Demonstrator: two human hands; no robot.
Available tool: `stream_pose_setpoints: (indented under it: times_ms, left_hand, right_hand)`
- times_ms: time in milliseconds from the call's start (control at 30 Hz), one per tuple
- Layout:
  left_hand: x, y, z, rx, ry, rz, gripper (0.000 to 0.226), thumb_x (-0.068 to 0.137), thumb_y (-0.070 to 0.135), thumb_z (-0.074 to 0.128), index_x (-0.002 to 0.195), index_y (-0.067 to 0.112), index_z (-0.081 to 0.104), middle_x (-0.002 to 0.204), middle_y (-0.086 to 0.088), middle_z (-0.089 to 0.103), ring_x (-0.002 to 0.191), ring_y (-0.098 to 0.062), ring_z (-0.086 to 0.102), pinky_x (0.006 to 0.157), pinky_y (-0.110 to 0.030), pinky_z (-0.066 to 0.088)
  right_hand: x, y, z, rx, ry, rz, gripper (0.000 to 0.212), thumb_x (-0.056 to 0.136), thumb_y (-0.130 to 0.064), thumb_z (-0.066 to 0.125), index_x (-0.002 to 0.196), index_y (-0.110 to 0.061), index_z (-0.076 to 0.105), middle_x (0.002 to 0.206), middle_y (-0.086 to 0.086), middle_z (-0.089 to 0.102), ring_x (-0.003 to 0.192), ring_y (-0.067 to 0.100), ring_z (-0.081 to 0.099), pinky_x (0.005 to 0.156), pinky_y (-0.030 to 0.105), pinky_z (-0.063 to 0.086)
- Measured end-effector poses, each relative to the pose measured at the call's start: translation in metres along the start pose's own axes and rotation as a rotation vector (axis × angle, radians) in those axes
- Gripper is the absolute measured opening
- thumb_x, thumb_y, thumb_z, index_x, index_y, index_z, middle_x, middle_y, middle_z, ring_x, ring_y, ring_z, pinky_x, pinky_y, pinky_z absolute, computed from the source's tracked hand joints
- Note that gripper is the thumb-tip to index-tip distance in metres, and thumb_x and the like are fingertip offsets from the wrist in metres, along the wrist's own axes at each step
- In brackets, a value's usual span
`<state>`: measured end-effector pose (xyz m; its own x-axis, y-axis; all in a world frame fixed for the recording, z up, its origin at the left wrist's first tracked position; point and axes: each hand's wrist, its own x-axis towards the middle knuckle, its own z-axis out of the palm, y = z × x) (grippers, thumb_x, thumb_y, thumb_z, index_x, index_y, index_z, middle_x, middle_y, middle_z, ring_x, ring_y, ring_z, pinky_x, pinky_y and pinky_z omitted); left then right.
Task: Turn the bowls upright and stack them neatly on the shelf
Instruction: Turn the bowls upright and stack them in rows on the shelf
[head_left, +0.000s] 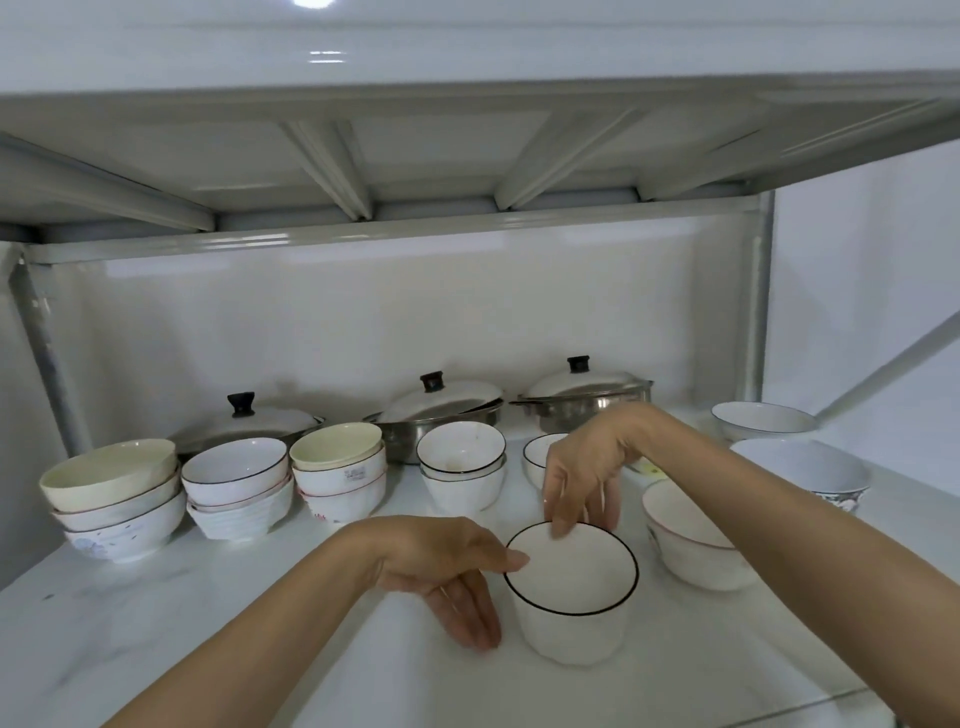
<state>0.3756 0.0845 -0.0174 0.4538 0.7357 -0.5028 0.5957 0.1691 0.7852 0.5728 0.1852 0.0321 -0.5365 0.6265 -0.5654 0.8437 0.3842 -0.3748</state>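
A white bowl with a black rim (571, 592) stands upright on the white shelf (208, 623), front centre. My right hand (587, 467) reaches down from above, fingertips pinching the bowl's far rim. My left hand (447, 571) lies beside the bowl's left wall, thumb touching the rim and fingers spread. Stacks of upright bowls line the left: a cream-topped stack (111, 499), a black-rimmed stack (236, 486), another cream-topped stack (340, 470) and a two-bowl stack (461, 467). Behind my right hand a further black-rimmed bowl (535, 454) is partly hidden.
Upright bowls stand on the right: one with a red rim (685, 540), a patterned one (810, 473) and one at the back (761, 420). Three lidded metal pots (582, 395) line the back wall. The upper shelf (467, 130) hangs low overhead.
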Motion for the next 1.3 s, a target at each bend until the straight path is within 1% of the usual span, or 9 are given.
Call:
stream_pose_setpoints:
  times_ms: [267, 433, 600, 767, 867, 1000, 1167, 1233, 1300]
  left_hand:
    - [0.0, 0.008, 0.006, -0.037, -0.09, 0.05, 0.034, 0.096, 0.028, 0.052, 0.121, 0.005, 0.055, 0.119, -0.038, 0.059, 0.085, -0.026, 0.072, 0.073, -0.026, 0.059]
    - [0.001, 0.013, 0.005, -0.043, -0.045, 0.028, 0.032, 0.093, 0.011, 0.045, 0.121, -0.003, 0.049, 0.112, -0.038, 0.062, 0.089, -0.032, 0.071, 0.073, -0.028, 0.059]
    - [-0.001, 0.018, -0.001, -0.039, 0.015, -0.003, 0.038, 0.089, 0.005, 0.039, 0.125, -0.005, 0.046, 0.095, -0.022, 0.071, 0.087, -0.032, 0.072, 0.074, -0.029, 0.06]
    - [-0.013, 0.028, -0.013, -0.058, 0.159, -0.032, 0.038, 0.093, 0.003, 0.037, 0.128, -0.009, 0.044, 0.097, -0.026, 0.07, 0.083, -0.031, 0.073, 0.072, -0.029, 0.061]
    - [-0.022, 0.036, -0.021, -0.078, 0.272, -0.049, 0.033, 0.094, 0.004, 0.036, 0.123, -0.003, 0.05, 0.091, -0.022, 0.073, 0.082, -0.03, 0.074, 0.071, -0.029, 0.062]
    - [-0.031, 0.046, -0.039, -0.097, 0.469, -0.067, 0.032, 0.096, 0.013, 0.038, 0.118, -0.002, 0.055, 0.101, -0.023, 0.073, 0.084, -0.029, 0.074, 0.066, -0.028, 0.062]
    - [-0.029, 0.051, -0.062, -0.176, 0.822, -0.006, 0.034, 0.099, 0.027, 0.046, 0.111, -0.002, 0.061, 0.079, -0.017, 0.074, 0.061, -0.021, 0.072, 0.062, -0.029, 0.062]
    - [-0.024, 0.05, -0.066, -0.212, 0.927, 0.031, 0.034, 0.097, 0.025, 0.051, 0.111, -0.004, 0.061, 0.084, -0.02, 0.072, 0.057, -0.02, 0.07, 0.05, -0.026, 0.059]
    - [-0.016, 0.049, -0.068, -0.281, 1.005, 0.115, 0.028, 0.095, 0.021, 0.056, 0.109, -0.004, 0.059, 0.082, -0.019, 0.066, 0.063, -0.025, 0.069, 0.054, -0.031, 0.062]
  right_hand:
    - [0.01, 0.009, 0.01, 0.024, -0.08, -0.07, 0.034, 0.09, -0.013, 0.065, 0.123, -0.004, 0.063, 0.095, 0.009, 0.07, 0.068, 0.011, 0.072, 0.062, 0.023, 0.059]
    - [0.014, 0.008, 0.008, 0.053, -0.115, -0.102, 0.033, 0.092, -0.009, 0.063, 0.124, -0.001, 0.061, 0.087, 0.004, 0.073, 0.069, 0.012, 0.073, 0.061, 0.023, 0.059]
    - [0.017, 0.006, 0.001, 0.083, -0.098, -0.145, 0.029, 0.093, -0.009, 0.061, 0.119, 0.002, 0.063, 0.081, 0.004, 0.074, 0.067, 0.013, 0.073, 0.061, 0.024, 0.06]
    - [0.018, -0.002, -0.013, 0.156, -0.049, -0.206, 0.016, 0.093, -0.011, 0.061, 0.104, 0.0, 0.068, 0.081, 0.009, 0.073, 0.068, 0.017, 0.072, 0.066, 0.029, 0.062]
    - [0.016, -0.01, -0.022, 0.175, 0.066, -0.256, 0.015, 0.094, -0.014, 0.061, 0.091, -0.001, 0.068, 0.072, 0.006, 0.071, 0.061, 0.015, 0.07, 0.056, 0.025, 0.059]
    - [0.011, -0.024, -0.037, 0.142, 0.264, -0.291, 0.027, 0.094, -0.023, 0.061, 0.069, -0.011, 0.063, 0.066, 0.008, 0.062, 0.061, 0.023, 0.061, 0.054, 0.025, 0.058]
    - [0.016, -0.041, -0.056, 0.263, 0.559, -0.297, 0.026, 0.094, -0.019, 0.058, 0.074, -0.003, 0.055, 0.069, 0.011, 0.055, 0.058, 0.028, 0.064, 0.047, 0.023, 0.055]
    - [0.027, -0.047, -0.061, 0.324, 0.667, -0.271, 0.021, 0.094, -0.019, 0.057, 0.086, 0.0, 0.058, 0.079, 0.013, 0.056, 0.064, 0.031, 0.065, 0.056, 0.03, 0.06]
    - [0.04, -0.051, -0.064, 0.37, 0.763, -0.231, 0.025, 0.093, -0.021, 0.056, 0.101, 0.003, 0.06, 0.082, 0.014, 0.06, 0.062, 0.032, 0.068, 0.064, 0.036, 0.062]
